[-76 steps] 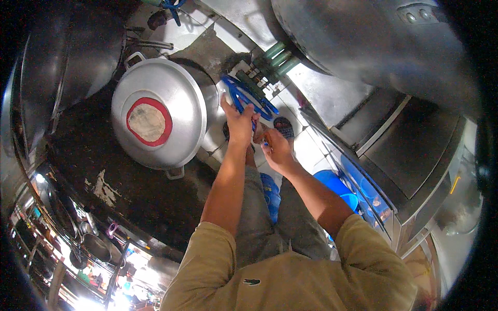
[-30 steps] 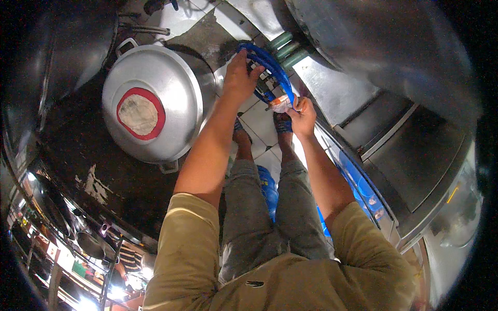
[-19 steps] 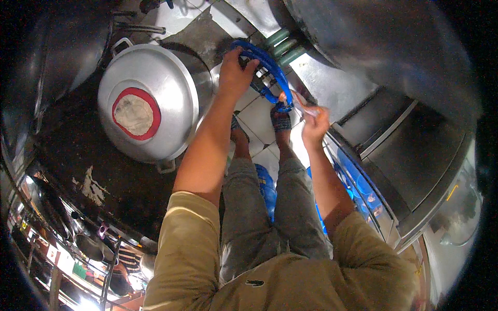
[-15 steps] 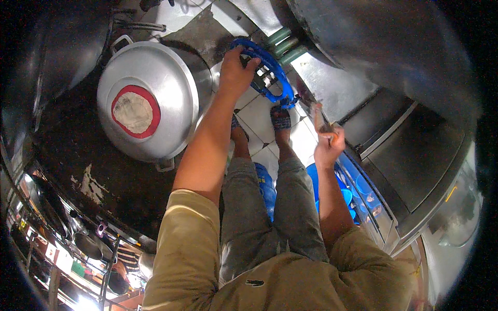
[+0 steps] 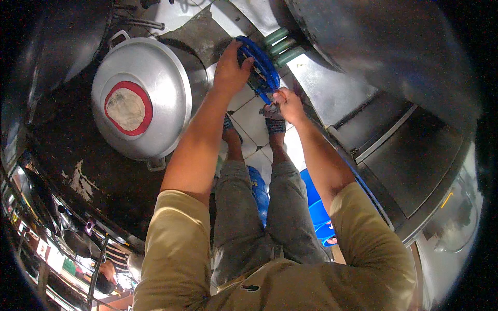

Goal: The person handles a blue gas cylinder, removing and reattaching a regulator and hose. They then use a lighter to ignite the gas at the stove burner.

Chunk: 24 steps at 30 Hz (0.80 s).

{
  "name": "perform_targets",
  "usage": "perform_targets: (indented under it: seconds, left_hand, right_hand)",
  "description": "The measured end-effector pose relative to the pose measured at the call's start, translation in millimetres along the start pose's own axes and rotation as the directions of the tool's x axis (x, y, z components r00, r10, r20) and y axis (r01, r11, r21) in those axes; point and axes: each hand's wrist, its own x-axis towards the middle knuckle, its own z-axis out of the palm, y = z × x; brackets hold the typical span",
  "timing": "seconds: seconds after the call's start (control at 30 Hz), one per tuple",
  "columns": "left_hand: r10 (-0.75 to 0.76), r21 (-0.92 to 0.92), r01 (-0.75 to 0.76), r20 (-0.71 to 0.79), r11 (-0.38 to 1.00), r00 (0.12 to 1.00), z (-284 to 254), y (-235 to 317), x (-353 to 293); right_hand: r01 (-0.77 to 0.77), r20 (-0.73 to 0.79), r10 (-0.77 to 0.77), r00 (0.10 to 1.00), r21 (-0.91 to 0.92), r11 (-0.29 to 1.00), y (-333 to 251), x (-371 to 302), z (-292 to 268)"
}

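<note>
Blue coil in mid-air above tiled floor. Left hand grips its upper edge; right hand pinches its lower end. One small dark emblem on shirt. Three green tubes just beyond. One lidded pot, two handles, left.

A silver pot (lidded, red-ringed) stands at left.

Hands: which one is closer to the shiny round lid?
The left hand, higher up the blue coil; the right hand is farther away, at the coil's lower end.
</note>
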Motion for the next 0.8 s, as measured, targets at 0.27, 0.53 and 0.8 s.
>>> perform_targets:
  seconds: [0.27, 0.53, 0.8]
  left_hand:
    - [0.146, 0.067, -0.141, -0.081, 0.988, 0.986, 4, -10, -9]
    - [0.154, 0.026, -0.152, -0.070, 0.988, 0.986, -1, -13, -11]
    - [0.089, 0.115, -0.087, -0.012, 0.990, 0.996, -4, -8, -15]
  right_hand:
    - [-0.141, -0.059, 0.167, 0.984, 0.317, 0.938, 34, -32, 16]
    - [-0.227, -0.047, 0.238, 0.970, 0.165, 0.960, 45, -46, 19]
    - [-0.074, -0.042, 0.069, 0.997, -0.148, 0.986, 30, -29, 20]
